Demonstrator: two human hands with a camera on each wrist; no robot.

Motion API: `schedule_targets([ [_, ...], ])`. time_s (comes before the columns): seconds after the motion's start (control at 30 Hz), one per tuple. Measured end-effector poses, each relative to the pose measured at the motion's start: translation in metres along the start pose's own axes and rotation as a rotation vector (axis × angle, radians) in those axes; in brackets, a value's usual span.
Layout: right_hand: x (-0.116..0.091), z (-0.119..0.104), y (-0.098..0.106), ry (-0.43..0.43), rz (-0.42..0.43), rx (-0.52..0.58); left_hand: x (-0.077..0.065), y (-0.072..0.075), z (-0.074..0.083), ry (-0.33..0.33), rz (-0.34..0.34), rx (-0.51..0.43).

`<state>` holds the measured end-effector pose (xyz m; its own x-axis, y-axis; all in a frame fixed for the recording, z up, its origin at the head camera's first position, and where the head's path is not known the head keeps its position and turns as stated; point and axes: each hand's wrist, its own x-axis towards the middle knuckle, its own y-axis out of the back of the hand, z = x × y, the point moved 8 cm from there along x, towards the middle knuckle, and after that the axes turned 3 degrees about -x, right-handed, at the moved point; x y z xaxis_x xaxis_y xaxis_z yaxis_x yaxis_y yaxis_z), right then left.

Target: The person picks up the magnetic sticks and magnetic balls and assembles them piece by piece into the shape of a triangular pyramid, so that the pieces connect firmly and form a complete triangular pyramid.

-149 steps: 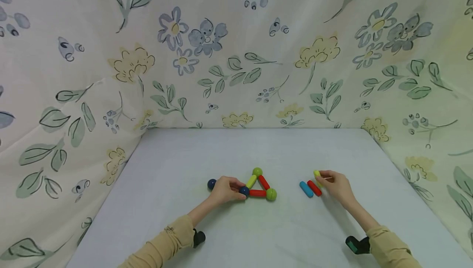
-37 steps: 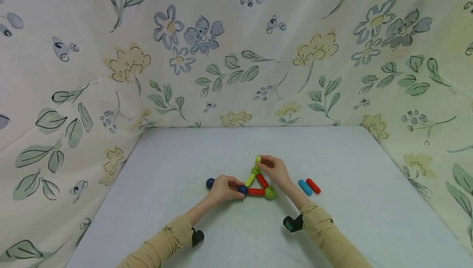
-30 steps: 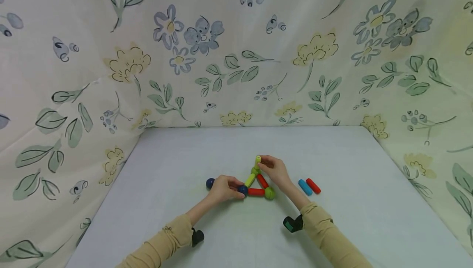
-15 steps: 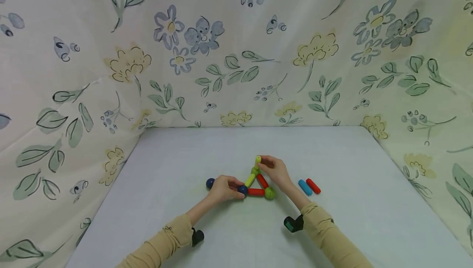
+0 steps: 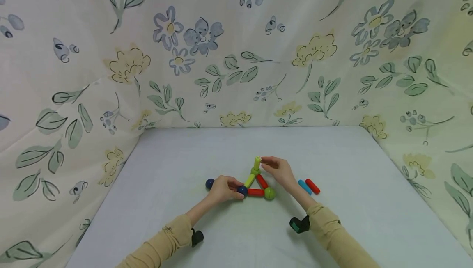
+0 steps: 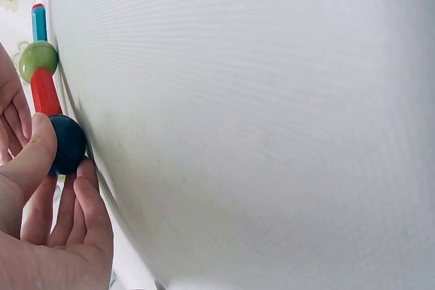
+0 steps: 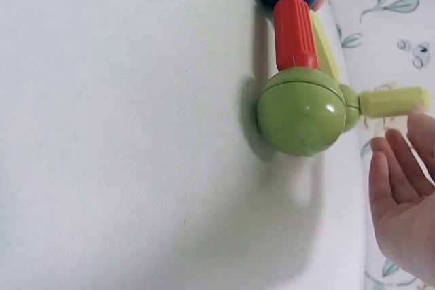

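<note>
A triangle of magnetic rods and balls lies mid-table, with a dark blue ball (image 5: pixel 242 191), a near green ball (image 5: pixel 269 193) and a far green ball (image 5: pixel 255 171) at its corners. Two red rods (image 5: pixel 256 192) and one yellow-green rod (image 5: pixel 249 180) join them. Another yellow-green rod (image 5: pixel 257 163) stands upright on the far green ball. My left hand (image 5: pixel 223 188) pinches the dark blue ball between thumb and fingers, as the left wrist view also shows. Just right of the upright rod is my right hand (image 5: pixel 279 170), fingers loosely spread, thumb tip close by the rod's top (image 7: pixel 416 97).
A second dark blue ball (image 5: pixel 210 184) sits behind my left hand, to its left. Right of my right forearm lie a loose blue rod (image 5: pixel 305 186) and a loose red rod (image 5: pixel 312 186). A flowered cloth (image 5: pixel 236 54) hangs behind the white table (image 5: pixel 184 149).
My right hand brought the yellow-green rod from the right onto the far green ball, then let go and moved slightly right. The left hand keeps its hold on the dark blue ball.
</note>
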<state>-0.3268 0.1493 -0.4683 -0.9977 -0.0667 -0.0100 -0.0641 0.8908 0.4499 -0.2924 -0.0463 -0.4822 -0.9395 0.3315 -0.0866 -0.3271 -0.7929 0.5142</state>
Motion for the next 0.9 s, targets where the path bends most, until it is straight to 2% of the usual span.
schedule_targets([
  [0.27,-0.005,0.006,0.012,0.012,-0.018,0.002,-0.001,0.001,0.002,-0.024,0.005,-0.009],
  [0.47,-0.012,0.010,0.024,0.023,-0.038,-0.052,-0.001,0.001,0.002,-0.030,0.004,-0.008],
  [0.67,-0.021,0.011,0.044,0.077,-0.023,-0.122,0.000,0.000,0.001,-0.027,0.002,-0.010],
  [0.9,-0.029,0.025,0.070,0.050,-0.025,-0.137,0.000,0.000,-0.001,-0.017,0.006,-0.006],
])
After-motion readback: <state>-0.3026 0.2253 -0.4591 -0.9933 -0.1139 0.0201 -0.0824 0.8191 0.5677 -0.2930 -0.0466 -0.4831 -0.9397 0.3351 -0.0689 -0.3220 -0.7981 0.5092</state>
